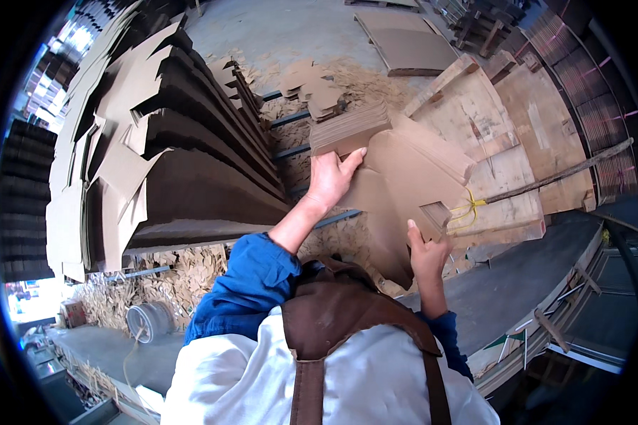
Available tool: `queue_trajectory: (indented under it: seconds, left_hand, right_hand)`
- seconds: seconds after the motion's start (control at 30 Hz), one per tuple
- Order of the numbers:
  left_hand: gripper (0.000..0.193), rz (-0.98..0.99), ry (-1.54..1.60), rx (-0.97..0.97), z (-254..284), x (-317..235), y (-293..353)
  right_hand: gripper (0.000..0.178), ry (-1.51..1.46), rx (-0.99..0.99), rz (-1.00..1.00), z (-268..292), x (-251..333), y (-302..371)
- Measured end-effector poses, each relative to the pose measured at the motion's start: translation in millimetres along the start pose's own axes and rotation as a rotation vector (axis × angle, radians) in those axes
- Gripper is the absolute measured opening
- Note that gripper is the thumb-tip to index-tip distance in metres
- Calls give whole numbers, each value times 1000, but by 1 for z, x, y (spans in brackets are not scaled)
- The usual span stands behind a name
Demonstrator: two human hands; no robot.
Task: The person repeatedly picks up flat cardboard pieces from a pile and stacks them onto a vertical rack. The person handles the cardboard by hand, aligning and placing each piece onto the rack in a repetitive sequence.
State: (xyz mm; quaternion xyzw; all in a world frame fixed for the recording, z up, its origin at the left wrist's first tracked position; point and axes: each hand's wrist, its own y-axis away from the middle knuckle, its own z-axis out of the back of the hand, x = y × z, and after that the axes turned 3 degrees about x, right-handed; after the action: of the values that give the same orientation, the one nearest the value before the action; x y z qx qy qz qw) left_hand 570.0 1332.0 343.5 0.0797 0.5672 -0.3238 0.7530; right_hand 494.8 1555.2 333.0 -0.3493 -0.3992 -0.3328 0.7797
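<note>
In front of me a bundle of brown die-cut cardboard sheets point(411, 170) stands, its near sheet bowed and its notched edges lined up. My left hand point(331, 177) is closed on the bundle's left side, thumb along the edge just below a layered end flap point(351, 129). At the lower right, my right hand point(430, 256) grips the same bundle near a small notch, thumb up; the fingers behind it are partly hidden. Left of my hands, a large row of cut cardboard sheets point(205, 177) leans in thick layers.
Wooden pallets point(475, 120) stand at the right, with a stick tied with yellow cord point(479, 202) across them. Cardboard scraps point(191, 283) litter the floor around blue metal bars point(290, 119). A flat cardboard stack point(407, 42) lies farther off; a white spool-like cylinder point(149, 322) lies lower left.
</note>
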Motion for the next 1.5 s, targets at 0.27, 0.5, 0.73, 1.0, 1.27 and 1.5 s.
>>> queue_trajectory:
  seconds: [0.27, 0.5, 0.73, 1.0, 1.27, 1.5]
  left_hand:
    - [34, -11, 202, 130, -1, 25, 5]
    - [45, 687, 1623, 550, 8, 46, 6]
    - [43, 677, 1207, 141, 12, 94, 20]
    - [44, 981, 104, 263, 143, 232, 193]
    - [63, 1332, -650, 154, 297, 239, 454]
    - [87, 1742, -791, 161, 301, 218, 551]
  right_hand:
    - [30, -43, 148, -157, 13, -16, 6]
    - [34, -470, 525, -474, 90, -92, -55]
    - [37, -386, 361, -590, 105, -142, -47]
    - [73, 5, 328, -1014, 113, -223, -60]
    - [86, -78, 353, -1060, 52, -291, -64]
    - [60, -158, 636, -883, -29, -294, -100]
